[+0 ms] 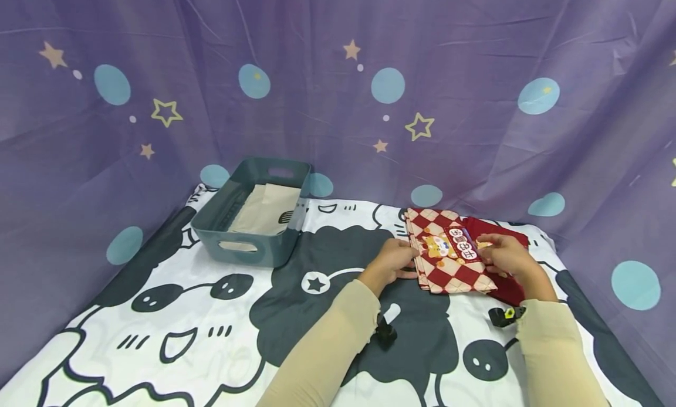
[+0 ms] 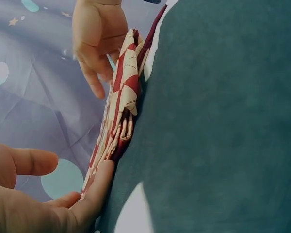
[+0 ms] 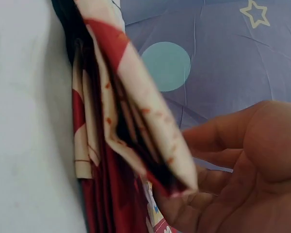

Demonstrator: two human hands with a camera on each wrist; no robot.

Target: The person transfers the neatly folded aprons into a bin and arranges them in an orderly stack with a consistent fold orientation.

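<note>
A folded red-and-cream checked cloth [image 1: 440,278], printed with a cartoon animal and a panel of characters, lies at the back right. Plain dark red fabric [image 1: 509,292] shows from beneath its right side. My left hand [image 1: 393,260] is at the cloth's left edge; in the left wrist view its fingers [image 2: 98,187] touch the lower edge while the thumb stands apart. At the right side, my right hand [image 1: 507,257] has loosely bent fingers beside the cloth. Layered folds [image 3: 136,121] of the checked cloth hang in front of those fingers in the right wrist view, partly hiding them.
A grey-green plastic basket [image 1: 211,238] with handle slots stands at the back left, holding folded cream cloth [image 1: 259,213] with a dark print. A black-and-white cartoon sheet [image 1: 211,301] covers the surface. Purple curtains [image 1: 317,43] with stars and dots hang behind and at both sides.
</note>
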